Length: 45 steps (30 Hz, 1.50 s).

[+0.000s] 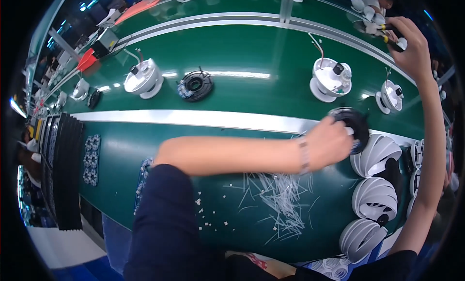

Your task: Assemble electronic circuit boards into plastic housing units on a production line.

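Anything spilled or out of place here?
Yes: thin pale strips lie in a loose tangle on the green bench, white bits strewn mostly to their left; both look untidy compared with the nested white shells.

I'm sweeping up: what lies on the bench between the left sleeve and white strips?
In the head view, scattered white bits lie between the sleeve and the strips.

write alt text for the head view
The left hand, blurred, holds a black disc at a green bench scattered with white strips, while the right hand holds a tool. White housings sit on the green surface beyond.
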Each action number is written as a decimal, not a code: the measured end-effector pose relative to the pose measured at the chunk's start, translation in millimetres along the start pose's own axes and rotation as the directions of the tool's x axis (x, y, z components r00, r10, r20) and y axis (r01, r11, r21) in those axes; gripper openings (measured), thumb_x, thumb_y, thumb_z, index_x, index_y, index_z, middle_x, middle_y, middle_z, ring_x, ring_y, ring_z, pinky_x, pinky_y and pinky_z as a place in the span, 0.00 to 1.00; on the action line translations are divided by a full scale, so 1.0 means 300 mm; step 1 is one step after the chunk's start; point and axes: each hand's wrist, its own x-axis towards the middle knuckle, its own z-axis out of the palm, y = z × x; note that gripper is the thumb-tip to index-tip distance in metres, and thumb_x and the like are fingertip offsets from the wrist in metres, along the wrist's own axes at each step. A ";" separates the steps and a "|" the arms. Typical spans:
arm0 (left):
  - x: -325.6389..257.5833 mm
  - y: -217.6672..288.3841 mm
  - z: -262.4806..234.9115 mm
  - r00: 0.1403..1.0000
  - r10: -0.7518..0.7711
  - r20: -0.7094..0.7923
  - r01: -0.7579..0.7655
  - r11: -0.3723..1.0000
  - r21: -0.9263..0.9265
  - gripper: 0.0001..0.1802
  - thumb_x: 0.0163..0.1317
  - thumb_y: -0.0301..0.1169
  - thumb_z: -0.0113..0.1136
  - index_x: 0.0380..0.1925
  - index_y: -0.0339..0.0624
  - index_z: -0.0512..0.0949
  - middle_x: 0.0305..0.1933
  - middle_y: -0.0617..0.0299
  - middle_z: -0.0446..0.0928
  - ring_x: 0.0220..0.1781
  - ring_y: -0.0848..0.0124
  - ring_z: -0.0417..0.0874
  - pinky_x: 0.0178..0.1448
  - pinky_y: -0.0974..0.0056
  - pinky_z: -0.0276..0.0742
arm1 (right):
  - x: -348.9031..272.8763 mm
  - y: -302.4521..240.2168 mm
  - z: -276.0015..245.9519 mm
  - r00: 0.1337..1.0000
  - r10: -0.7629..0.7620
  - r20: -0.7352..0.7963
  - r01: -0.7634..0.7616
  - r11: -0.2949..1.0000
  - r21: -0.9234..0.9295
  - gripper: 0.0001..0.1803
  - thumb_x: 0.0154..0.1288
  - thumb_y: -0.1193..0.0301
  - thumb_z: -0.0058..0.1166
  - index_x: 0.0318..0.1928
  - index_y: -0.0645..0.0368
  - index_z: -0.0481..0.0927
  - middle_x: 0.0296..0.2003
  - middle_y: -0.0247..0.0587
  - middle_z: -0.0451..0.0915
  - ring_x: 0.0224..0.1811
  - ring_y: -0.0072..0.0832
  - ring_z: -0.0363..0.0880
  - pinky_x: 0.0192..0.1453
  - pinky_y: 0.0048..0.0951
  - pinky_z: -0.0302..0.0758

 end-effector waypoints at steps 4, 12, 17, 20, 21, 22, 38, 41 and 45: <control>-0.337 -0.052 -0.285 0.882 -0.209 0.422 0.155 0.975 0.160 0.09 0.44 0.28 0.55 0.29 0.41 0.72 0.32 0.61 0.73 0.36 0.68 0.75 0.37 0.63 0.69 | 0.115 -0.152 0.044 0.952 -0.296 -0.083 0.292 0.955 -0.053 0.22 0.39 0.83 0.60 0.41 0.61 0.75 0.41 0.45 0.75 0.45 0.44 0.74 0.48 0.34 0.72; -0.762 -0.158 -0.398 0.726 -0.497 0.475 0.428 0.868 0.252 0.16 0.43 0.34 0.66 0.31 0.39 0.74 0.36 0.59 0.74 0.39 0.62 0.74 0.40 0.61 0.72 | 0.461 -0.551 0.266 0.905 -0.416 -0.094 0.425 0.898 0.114 0.20 0.33 0.79 0.62 0.34 0.62 0.75 0.33 0.43 0.74 0.40 0.40 0.73 0.45 0.35 0.72; -0.787 -0.190 -0.496 0.853 -0.442 0.277 0.477 0.876 -0.070 0.20 0.44 0.39 0.68 0.33 0.38 0.76 0.41 0.57 0.76 0.46 0.60 0.75 0.47 0.60 0.74 | 0.745 -0.756 0.413 0.894 -0.443 -0.063 0.447 0.890 0.087 0.17 0.34 0.77 0.63 0.32 0.61 0.76 0.32 0.40 0.74 0.40 0.37 0.74 0.45 0.35 0.73; -0.824 -0.413 -0.594 0.866 -0.466 -0.178 0.475 0.880 0.005 0.13 0.47 0.32 0.66 0.32 0.42 0.76 0.34 0.56 0.77 0.35 0.59 0.78 0.39 0.59 0.76 | 0.917 -0.825 0.517 0.838 -0.540 -0.077 0.544 0.838 0.040 0.13 0.42 0.61 0.59 0.26 0.56 0.82 0.25 0.47 0.78 0.29 0.43 0.79 0.33 0.41 0.75; -0.863 -0.519 -0.635 0.855 -0.470 -0.218 0.502 0.857 0.121 0.10 0.48 0.27 0.64 0.32 0.43 0.77 0.33 0.56 0.77 0.36 0.58 0.78 0.38 0.59 0.76 | 0.966 -0.865 0.555 0.796 -0.579 -0.174 0.592 0.805 0.032 0.12 0.42 0.62 0.59 0.23 0.57 0.81 0.23 0.47 0.79 0.27 0.43 0.79 0.30 0.42 0.74; -0.897 -0.615 -0.669 0.703 -0.663 -0.258 0.708 0.688 0.159 0.09 0.49 0.25 0.63 0.32 0.43 0.77 0.36 0.55 0.78 0.40 0.57 0.78 0.42 0.57 0.75 | 1.007 -0.923 0.562 0.846 -0.525 0.087 0.529 0.848 -0.022 0.16 0.33 0.77 0.63 0.29 0.59 0.77 0.32 0.39 0.74 0.42 0.37 0.74 0.46 0.34 0.74; -0.879 -1.036 -0.626 0.510 -0.830 0.227 0.711 0.555 0.431 0.06 0.50 0.25 0.58 0.28 0.39 0.80 0.35 0.49 0.80 0.42 0.54 0.82 0.45 0.55 0.79 | 1.060 -1.084 0.774 0.750 -0.559 0.354 0.598 0.802 0.000 0.15 0.31 0.75 0.62 0.27 0.56 0.80 0.32 0.36 0.76 0.42 0.33 0.74 0.46 0.29 0.72; -0.852 -1.026 -0.599 0.525 -0.832 0.178 0.743 0.550 0.382 0.03 0.48 0.25 0.61 0.25 0.39 0.79 0.30 0.48 0.79 0.38 0.53 0.80 0.43 0.54 0.76 | 1.044 -1.089 0.772 0.747 -0.582 0.322 0.605 0.795 0.033 0.15 0.30 0.75 0.62 0.27 0.55 0.80 0.32 0.35 0.76 0.42 0.32 0.74 0.46 0.29 0.72; -0.825 -1.026 -0.589 0.526 -0.817 0.238 0.704 0.575 0.418 0.07 0.50 0.28 0.60 0.30 0.39 0.80 0.35 0.49 0.80 0.41 0.54 0.81 0.44 0.55 0.79 | 1.035 -1.089 0.764 0.747 -0.588 0.309 0.610 0.791 0.030 0.13 0.29 0.74 0.62 0.24 0.55 0.80 0.29 0.36 0.77 0.39 0.33 0.75 0.45 0.30 0.72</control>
